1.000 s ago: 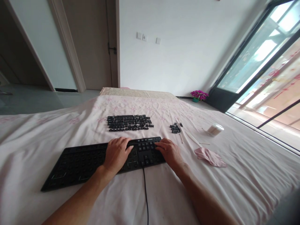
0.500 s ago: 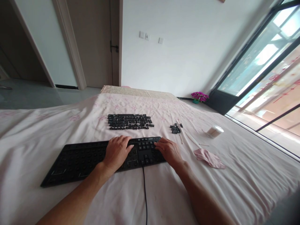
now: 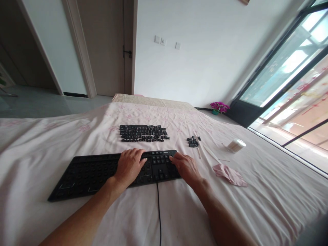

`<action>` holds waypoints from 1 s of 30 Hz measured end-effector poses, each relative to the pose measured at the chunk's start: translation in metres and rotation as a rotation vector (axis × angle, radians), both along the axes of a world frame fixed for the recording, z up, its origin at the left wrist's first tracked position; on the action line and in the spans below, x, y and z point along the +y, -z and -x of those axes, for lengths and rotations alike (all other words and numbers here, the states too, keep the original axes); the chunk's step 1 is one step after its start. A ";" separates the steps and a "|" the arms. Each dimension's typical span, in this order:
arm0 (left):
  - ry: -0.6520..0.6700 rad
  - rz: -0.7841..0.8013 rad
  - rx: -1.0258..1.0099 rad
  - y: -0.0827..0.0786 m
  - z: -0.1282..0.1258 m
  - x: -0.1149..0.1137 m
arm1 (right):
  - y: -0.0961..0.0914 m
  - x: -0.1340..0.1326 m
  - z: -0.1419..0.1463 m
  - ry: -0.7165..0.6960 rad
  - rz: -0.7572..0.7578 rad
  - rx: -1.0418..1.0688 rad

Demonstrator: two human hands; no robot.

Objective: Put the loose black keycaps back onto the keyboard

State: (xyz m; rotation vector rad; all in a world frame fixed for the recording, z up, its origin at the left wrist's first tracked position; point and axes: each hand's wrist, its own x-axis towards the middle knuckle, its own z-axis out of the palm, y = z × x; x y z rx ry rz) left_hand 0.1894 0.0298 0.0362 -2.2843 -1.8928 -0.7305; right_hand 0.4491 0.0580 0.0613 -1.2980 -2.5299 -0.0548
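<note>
A black keyboard (image 3: pixel 87 172) lies on a pale pink bedsheet (image 3: pixel 38 143), most of its keycaps off and only the numpad keys in place at the right end. My left hand (image 3: pixel 129 166) rests flat on the keyboard's middle, fingers stretched toward the numpad. My right hand (image 3: pixel 186 165) lies at the keyboard's right end, fingertips touching the numpad keys, fingers extended. Beyond the keyboard, removed keycaps (image 3: pixel 143 133) are laid out in rows. A small pile of keycaps (image 3: pixel 192 141) sits to the right of them.
A crumpled pink cloth (image 3: pixel 229 174) lies right of my right hand. A white round container (image 3: pixel 236 145) and thin sticks (image 3: pixel 210 153) sit beyond it. The keyboard cable (image 3: pixel 159 212) runs toward me. A potted pink flower (image 3: pixel 219 107) stands by the glass door.
The view has shifted slightly; both hands stay on the keyboard, with the right fingertips a little nearer the keyboard's far right corner.
</note>
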 end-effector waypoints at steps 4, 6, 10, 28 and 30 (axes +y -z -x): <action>0.002 -0.002 0.001 0.000 0.000 0.000 | 0.001 -0.003 0.002 0.015 -0.030 -0.058; 0.000 -0.004 0.005 0.000 -0.001 0.000 | 0.001 -0.003 0.003 0.034 -0.032 -0.071; -0.004 -0.003 0.013 0.000 -0.001 0.000 | 0.004 -0.002 0.003 0.055 -0.018 -0.054; -0.015 0.034 -0.001 -0.003 -0.002 -0.001 | 0.016 0.007 -0.010 -0.049 -0.034 0.157; -0.014 0.039 0.003 -0.003 -0.002 -0.001 | 0.016 0.007 -0.011 -0.061 -0.034 0.131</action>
